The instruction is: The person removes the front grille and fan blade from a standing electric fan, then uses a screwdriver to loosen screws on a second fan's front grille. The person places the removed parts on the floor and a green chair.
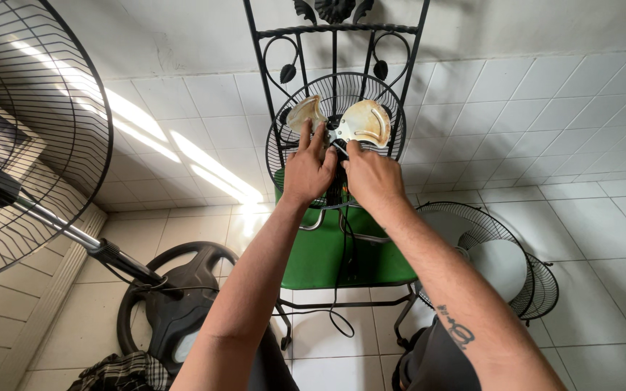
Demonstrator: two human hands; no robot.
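Observation:
A small fan [336, 123] with a black wire rear guard and dusty cream blades stands on a green chair seat [320, 257]. Its front guard is off. My left hand [309, 170] reaches up to the fan's hub, fingers on the left blade. Beside it, my right hand [372, 177] has its fingers pressed at the hub under the right blade [365, 122]. Both hands touch the blade assembly; what the fingertips pinch is hidden. A black cord [342, 289] hangs down from the fan over the seat.
The chair has a black wrought-iron back [335, 32]. A big pedestal fan [30, 137] leans in at left, its round black base [175, 297] on the tiled floor. Another fan with white blades [498, 261] lies at right. Checked cloth [121, 373] lies bottom left.

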